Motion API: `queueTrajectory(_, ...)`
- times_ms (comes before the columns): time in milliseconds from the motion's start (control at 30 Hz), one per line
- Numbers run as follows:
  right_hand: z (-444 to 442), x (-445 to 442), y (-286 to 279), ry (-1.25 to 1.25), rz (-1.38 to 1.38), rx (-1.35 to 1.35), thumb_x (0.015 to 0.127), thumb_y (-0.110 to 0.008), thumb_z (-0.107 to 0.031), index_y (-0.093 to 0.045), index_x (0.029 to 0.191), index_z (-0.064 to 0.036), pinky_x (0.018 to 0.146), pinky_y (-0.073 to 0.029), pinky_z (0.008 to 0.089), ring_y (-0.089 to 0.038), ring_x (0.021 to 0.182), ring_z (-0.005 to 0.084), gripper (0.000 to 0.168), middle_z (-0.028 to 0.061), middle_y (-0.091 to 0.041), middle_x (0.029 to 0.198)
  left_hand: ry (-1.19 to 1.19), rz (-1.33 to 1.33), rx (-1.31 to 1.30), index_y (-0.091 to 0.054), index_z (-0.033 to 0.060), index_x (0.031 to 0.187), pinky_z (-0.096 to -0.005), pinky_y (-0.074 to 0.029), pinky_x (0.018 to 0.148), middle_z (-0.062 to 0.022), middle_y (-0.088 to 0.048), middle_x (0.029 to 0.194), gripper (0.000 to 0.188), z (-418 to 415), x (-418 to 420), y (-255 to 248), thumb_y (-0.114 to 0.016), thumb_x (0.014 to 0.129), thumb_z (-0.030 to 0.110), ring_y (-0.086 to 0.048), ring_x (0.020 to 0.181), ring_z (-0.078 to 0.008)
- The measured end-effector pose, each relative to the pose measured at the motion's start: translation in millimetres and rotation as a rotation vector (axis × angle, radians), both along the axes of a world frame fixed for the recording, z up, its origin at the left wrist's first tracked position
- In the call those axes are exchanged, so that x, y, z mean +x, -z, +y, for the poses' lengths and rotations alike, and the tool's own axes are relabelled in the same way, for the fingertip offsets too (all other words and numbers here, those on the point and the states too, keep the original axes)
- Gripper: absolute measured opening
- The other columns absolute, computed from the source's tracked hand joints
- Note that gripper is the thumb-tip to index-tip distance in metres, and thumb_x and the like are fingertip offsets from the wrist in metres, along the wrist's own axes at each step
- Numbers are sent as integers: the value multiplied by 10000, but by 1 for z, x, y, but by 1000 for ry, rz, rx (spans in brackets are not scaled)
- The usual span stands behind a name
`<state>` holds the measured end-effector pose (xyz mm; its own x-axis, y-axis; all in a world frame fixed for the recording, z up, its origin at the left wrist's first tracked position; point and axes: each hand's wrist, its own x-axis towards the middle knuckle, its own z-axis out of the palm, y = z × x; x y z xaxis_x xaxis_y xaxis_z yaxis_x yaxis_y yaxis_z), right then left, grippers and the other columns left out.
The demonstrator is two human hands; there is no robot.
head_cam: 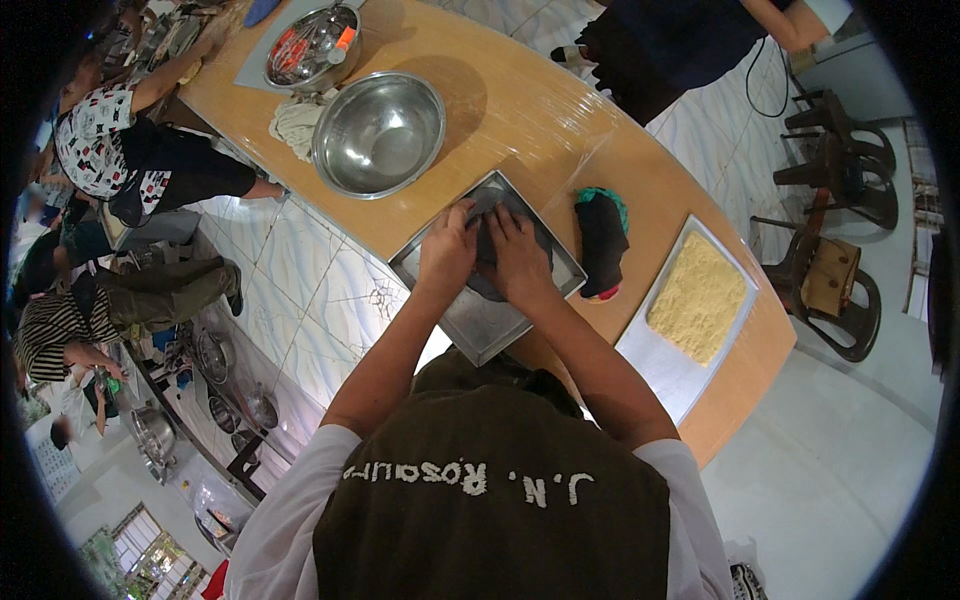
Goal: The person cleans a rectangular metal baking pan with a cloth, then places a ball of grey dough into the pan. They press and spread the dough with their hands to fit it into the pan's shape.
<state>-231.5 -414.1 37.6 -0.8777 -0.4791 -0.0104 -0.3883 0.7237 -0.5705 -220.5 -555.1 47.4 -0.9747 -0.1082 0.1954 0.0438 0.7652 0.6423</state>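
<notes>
A square metal baking pan [480, 334] lies at the near edge of the wooden table, in front of my body. Inside it is a dark grey cloth [491, 196], bunched up under both hands. My left hand [448, 251] presses on the cloth's left side, its fingers bent at the cloth. Across the cloth's right part lies my right hand [517, 251], fingers spread a little and pressing down. To the right of the pan, a folded black cloth [602, 247] with green and red edges rests on the table.
A big steel bowl [379, 135] stands beyond the pan, near a cream cloth [296, 124] and a bowl with whisks [313, 49]. At right, a metal tray [652, 375] holds a yellow crumbly slab [699, 300]. Other people stand left and beyond the table; plastic chairs [840, 315] are at right.
</notes>
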Motion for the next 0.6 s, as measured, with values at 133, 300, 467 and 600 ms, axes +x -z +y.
queueTrajectory(133,-4,-6,-4,20,-11,73,653,-772,-191,-439,1345,-10,977,-447,401,-423,1199,383,789,179,-360,1451,4,-1,-16,-535,21,1244,-432,-482,869,-221,-537,1192,413,6,7,0,-601,837,28,-559,1058,-403)
queueTrajectory(300,-6,-8,1,26,17,46,679,-749,-142,-451,1315,9,968,-455,416,-456,1142,387,719,193,-348,1453,15,-21,-238,-547,12,1240,-445,-460,908,-224,-525,1201,430,5,10,4,-581,812,-8,-526,1086,-414)
queueTrajectory(467,-3,0,4,-13,48,6,686,-743,-168,-432,1331,36,965,-453,414,-448,1158,397,744,203,-388,1426,-1,21,-81,-570,14,1207,-444,-459,912,-212,-574,1153,399,2,7,-1,-565,810,-27,-556,1066,-393)
queueTrajectory(600,-4,1,14,-13,155,26,717,-699,-158,-396,1356,67,943,-469,398,-446,1164,397,742,217,-393,1422,6,64,22,-589,11,1176,-429,-475,903,-212,-616,1100,348,2,5,2,-560,831,-24,-591,1032,-382)
